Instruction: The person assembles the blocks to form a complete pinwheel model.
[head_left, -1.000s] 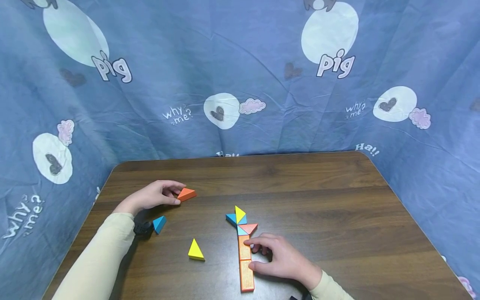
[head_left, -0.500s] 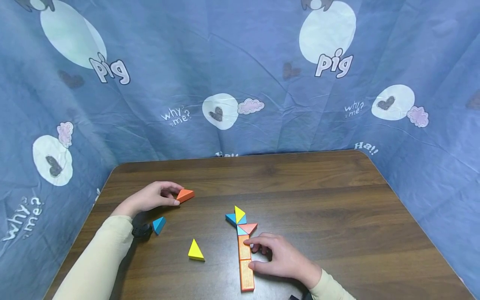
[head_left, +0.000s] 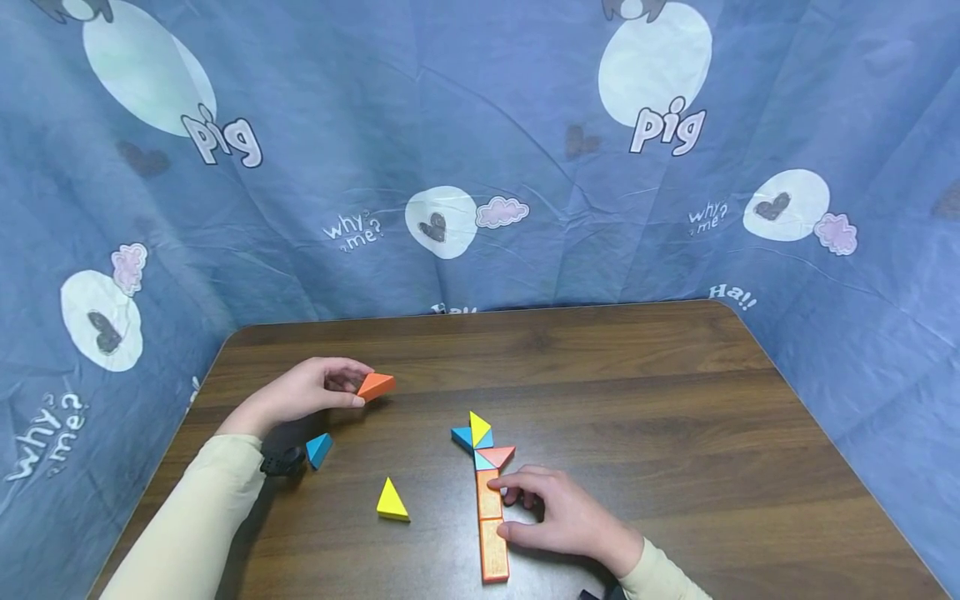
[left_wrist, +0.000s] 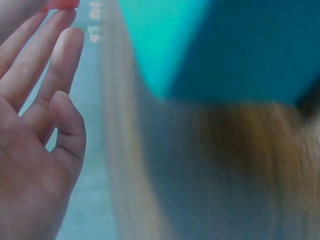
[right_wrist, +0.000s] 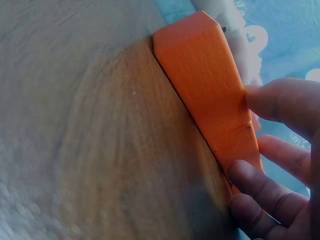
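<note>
My left hand (head_left: 318, 390) pinches an orange triangular block (head_left: 377, 386) between thumb and fingers, at the left of the table; a red sliver of this block (left_wrist: 62, 4) tops the left wrist view. With a fingertip and thumb, my right hand (head_left: 558, 512) touches the right side of two orange rectangular blocks (head_left: 492, 552) laid end to end. Above them, a light blue triangle (head_left: 482, 462), a salmon triangle (head_left: 498, 456), blue pieces (head_left: 461, 435) and a yellow triangle (head_left: 479, 428) sit close together. In the right wrist view, fingertips lie along the orange side (right_wrist: 205, 85).
A blue triangular block (head_left: 318, 451) lies beside the left wrist and looms large in the left wrist view. A yellow triangular block (head_left: 392, 502) stands left of the orange column. Behind the wooden table (head_left: 600, 367) hangs a blue printed cloth (head_left: 487, 100).
My left hand drifts slightly left, then shifts back right and a little up with the orange triangular block. My right hand and the arranged blocks keep their places.
</note>
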